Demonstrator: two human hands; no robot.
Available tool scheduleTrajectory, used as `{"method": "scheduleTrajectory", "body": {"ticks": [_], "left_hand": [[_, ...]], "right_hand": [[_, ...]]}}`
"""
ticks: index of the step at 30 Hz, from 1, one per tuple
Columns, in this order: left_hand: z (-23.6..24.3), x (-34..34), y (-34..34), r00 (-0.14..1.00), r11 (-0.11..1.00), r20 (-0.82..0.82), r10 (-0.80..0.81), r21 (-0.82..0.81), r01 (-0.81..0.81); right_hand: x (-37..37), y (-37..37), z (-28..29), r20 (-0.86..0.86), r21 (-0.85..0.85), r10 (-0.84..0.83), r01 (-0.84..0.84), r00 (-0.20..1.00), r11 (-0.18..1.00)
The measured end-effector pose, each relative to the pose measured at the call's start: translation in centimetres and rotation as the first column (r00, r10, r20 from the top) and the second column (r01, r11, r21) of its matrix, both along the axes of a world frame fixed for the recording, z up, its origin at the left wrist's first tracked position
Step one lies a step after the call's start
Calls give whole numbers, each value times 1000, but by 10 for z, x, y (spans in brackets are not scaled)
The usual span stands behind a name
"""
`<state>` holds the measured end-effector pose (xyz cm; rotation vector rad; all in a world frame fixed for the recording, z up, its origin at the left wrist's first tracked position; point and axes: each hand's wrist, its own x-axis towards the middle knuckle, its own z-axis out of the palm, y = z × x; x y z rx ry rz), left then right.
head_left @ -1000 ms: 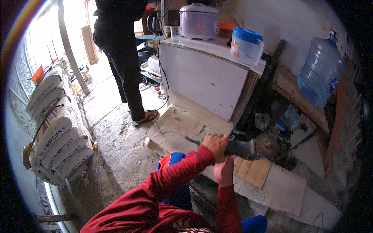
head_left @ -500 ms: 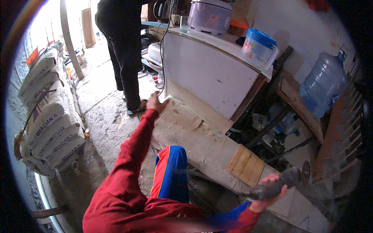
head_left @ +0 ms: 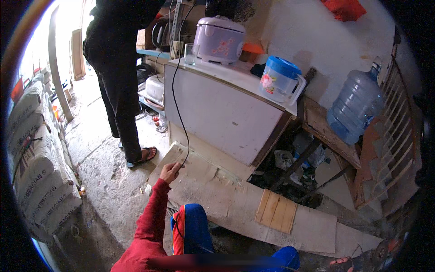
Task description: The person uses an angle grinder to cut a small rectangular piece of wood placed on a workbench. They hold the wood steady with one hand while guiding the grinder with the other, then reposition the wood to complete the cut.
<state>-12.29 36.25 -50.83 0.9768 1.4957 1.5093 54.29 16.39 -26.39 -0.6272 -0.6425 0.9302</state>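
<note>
Near the middle, my left hand (head_left: 171,171) pinches a thin black cord (head_left: 185,129) that hangs from the shelving down past the white cabinet front. At the lower right edge, my right hand (head_left: 342,263) is partly in view, fingers curled on a dark angle grinder with a round disc (head_left: 381,250); much of the tool is dim or cut off. A long worn board (head_left: 206,188) lies in front of me, with a small slatted wooden piece (head_left: 275,211) on it.
A person in dark trousers (head_left: 118,90) stands beside a white cabinet (head_left: 213,122) holding a rice cooker (head_left: 219,38) and pitcher (head_left: 276,79). Stacked white sacks (head_left: 31,158) line the left. A water bottle (head_left: 351,106) sits on a wooden stand (head_left: 324,131) at the right.
My hands have parted: the left moved from the grinder up-left onto the cord; the right carried the grinder down to the lower right. The view has also shifted.
</note>
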Motion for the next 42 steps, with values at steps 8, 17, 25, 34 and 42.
{"method": "scheduleTrajectory", "body": {"ticks": [8,17,25,34,42], "left_hand": [[254,118,-91,995,795,-52,-87,598,101],[455,335,16,941,440,-270,-206,833,335],[533,447,223,732,693,-594,335,681,236],[440,453,387,685,904,-705,186,395,161],[345,440,367,581,998,-811,-69,-52,45]], "right_hand": [[44,-4,-26,-112,-7,61,-62,992,998],[68,-5,-53,-94,-19,-78,77,993,997],[96,-30,-74,-118,-15,-187,186,975,982],[78,-86,-74,-24,-217,-201,191,979,957],[84,-86,-86,20,-411,-107,106,994,905]]}}
